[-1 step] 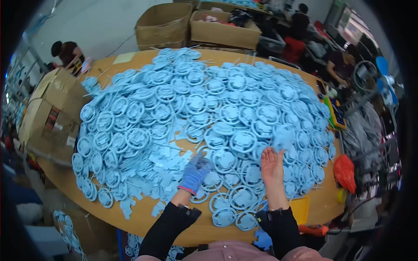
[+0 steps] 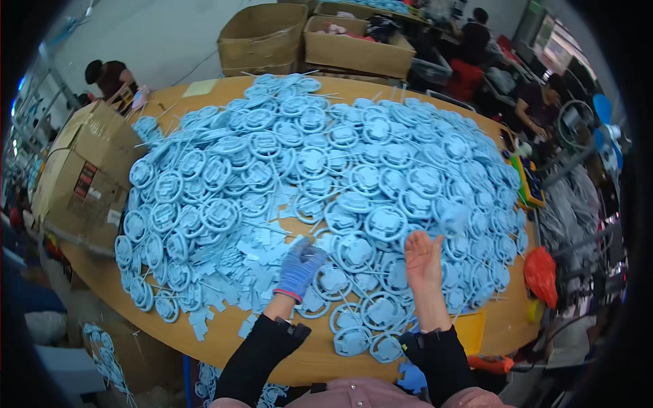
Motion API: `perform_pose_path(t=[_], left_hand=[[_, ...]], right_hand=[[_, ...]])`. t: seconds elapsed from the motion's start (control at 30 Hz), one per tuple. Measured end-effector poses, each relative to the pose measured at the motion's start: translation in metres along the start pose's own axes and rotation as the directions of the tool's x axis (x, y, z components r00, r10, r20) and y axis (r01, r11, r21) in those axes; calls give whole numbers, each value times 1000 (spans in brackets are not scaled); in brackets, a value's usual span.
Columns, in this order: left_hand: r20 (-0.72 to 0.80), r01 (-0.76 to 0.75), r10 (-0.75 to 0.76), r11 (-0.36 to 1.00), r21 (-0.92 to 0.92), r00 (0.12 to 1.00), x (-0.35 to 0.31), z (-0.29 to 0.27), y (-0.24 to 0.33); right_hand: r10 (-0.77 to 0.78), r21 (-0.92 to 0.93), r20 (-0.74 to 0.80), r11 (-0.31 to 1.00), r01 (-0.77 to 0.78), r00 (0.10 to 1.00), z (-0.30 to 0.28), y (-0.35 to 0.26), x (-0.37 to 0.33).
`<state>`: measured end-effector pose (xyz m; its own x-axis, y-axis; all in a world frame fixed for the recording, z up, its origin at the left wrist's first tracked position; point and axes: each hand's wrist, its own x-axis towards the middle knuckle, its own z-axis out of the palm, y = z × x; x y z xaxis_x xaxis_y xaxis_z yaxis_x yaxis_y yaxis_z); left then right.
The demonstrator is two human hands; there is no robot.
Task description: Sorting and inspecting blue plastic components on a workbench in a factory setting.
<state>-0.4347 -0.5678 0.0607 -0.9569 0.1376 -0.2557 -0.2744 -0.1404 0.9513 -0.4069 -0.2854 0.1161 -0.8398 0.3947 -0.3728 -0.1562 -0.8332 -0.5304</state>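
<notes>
My left hand (image 2: 300, 269), in a striped blue-purple glove with a pink cuff, is over the table at the edge of a heap of small flat light-blue pieces (image 2: 248, 262). Its fingers are bent but apart, and I see nothing held. Bare and palm up, my right hand (image 2: 423, 261) has its fingers stretched out and carries nothing. Just beyond its fingertips is a motion-smeared light-blue part (image 2: 451, 216). Many light-blue plastic rings (image 2: 356, 250) with flat centres and thin rods are piled over the table, several lying between my hands.
The wooden table (image 2: 292, 360) has a curved near edge. A cardboard box (image 2: 85, 180) stands at its left, more boxes (image 2: 357, 51) behind it. At the right are a yellow tray (image 2: 469, 332), a red plastic bag (image 2: 541, 275) and a fan (image 2: 602, 132). Other people sit farther off.
My left hand has shifted slightly left and its fingers have spread. The whole view has moved a little. The right hand keeps its pose.
</notes>
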Motion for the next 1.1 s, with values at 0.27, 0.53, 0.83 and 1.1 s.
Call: perform_pose_path(t=[0.27, 0.53, 0.83, 1.1], left_hand=[[-557, 157, 537, 615, 773, 634, -3, -173, 43], [-374, 369, 505, 114, 922, 778, 30, -216, 91], [-390, 419, 255, -65, 906, 885, 62, -201, 116], [-478, 494, 167, -72, 867, 863, 74, -172, 123]], right_hand=[[370, -855, 501, 354, 380, 782, 109, 149, 63], [-543, -638, 551, 216, 739, 634, 204, 153, 206], [332, -488, 523, -639, 595, 785, 187, 248, 178], [-301, -440, 650, 600, 668, 698, 191, 66, 220]])
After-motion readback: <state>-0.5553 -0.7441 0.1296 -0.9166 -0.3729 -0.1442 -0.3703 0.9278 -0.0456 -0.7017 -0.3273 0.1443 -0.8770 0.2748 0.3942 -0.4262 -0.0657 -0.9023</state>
